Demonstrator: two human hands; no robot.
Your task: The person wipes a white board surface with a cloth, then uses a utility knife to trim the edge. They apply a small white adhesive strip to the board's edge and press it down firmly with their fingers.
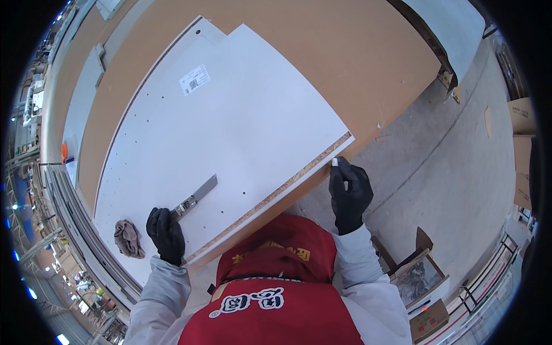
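A large white laminated particleboard panel (241, 112) lies before me, with small drilled holes and a notch at its far end. Raw chipboard shows in a groove (276, 194) along its near edge. My left hand (166, 235), in a black glove, rests over the panel's lower left part and grips a flat metal tool (203, 189) with a sliding block. Pinched between thumb and finger of my gloved right hand (351, 189) is a small white piece (335, 162), close to the panel's right corner. What this piece is, I cannot tell.
Beside my left hand a crumpled grey-brown cloth (128, 238) lies on the panel. Brown board (358, 51) extends beneath and beyond it. A printed label (194, 80) is stuck on the panel. Long grey profiles (82, 233) stand at left; an open carton (414, 276) sits on the concrete floor (435, 172).
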